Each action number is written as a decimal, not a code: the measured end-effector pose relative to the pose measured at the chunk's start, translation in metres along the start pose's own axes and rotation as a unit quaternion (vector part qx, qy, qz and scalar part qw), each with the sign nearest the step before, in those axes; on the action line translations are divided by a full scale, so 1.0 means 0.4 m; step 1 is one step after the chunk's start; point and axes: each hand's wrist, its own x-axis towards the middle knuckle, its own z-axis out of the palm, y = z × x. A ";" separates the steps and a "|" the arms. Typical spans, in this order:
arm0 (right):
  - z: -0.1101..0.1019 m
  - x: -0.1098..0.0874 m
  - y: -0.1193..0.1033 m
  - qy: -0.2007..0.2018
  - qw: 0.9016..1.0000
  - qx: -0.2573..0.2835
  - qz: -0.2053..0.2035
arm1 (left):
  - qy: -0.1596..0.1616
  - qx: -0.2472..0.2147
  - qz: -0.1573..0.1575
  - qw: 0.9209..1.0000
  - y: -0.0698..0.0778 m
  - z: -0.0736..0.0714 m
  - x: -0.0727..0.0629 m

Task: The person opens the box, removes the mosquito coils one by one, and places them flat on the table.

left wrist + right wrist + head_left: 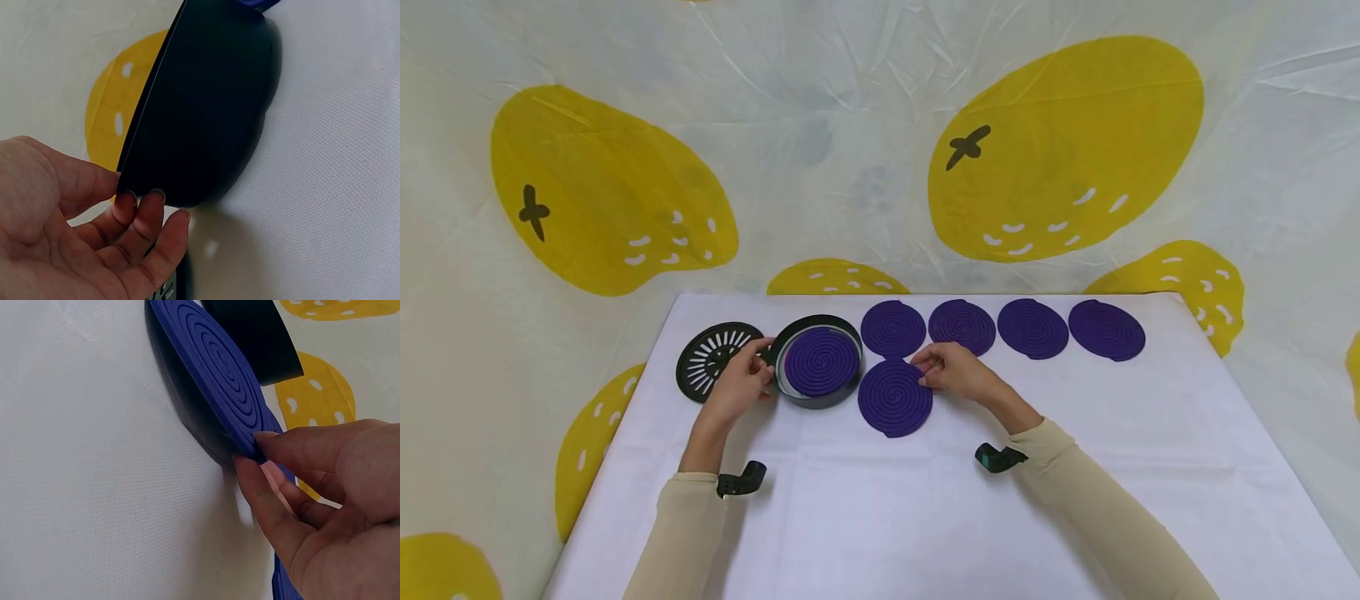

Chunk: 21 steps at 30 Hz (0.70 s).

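My left hand [741, 382] pinches the left edge of a dark round tin [818, 403], thumb at the rim and fingertips against the outer wall in the left wrist view. One purple mosquito coil [822, 361] lies inside the tin, a pale rim showing around it. Just right of the tin, my right hand [955, 371] holds another purple mosquito coil [895, 400] by its right edge, between thumb and fingers. In the right wrist view this held coil [219, 369] is tilted and raised over the white cloth, with a shadow under it.
A dark slotted lid [688, 367] lies left of the tin, partly behind my left hand. Several more purple coils [962, 325] stand in a row along the back of the white-covered table [880, 517]. Behind the table hangs a curtain [835, 167] with yellow fruit shapes.
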 end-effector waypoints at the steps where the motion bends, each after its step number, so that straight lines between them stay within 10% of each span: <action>1: 0.001 0.001 0.000 0.003 1.000 -0.002 0.004 | 0.001 -0.001 -0.001 1.000 0.000 0.000 0.000; 21: -0.014 0.006 -0.034 0.005 1.000 -0.011 -0.019 | 0.003 -0.003 0.010 1.000 -0.009 0.003 0.003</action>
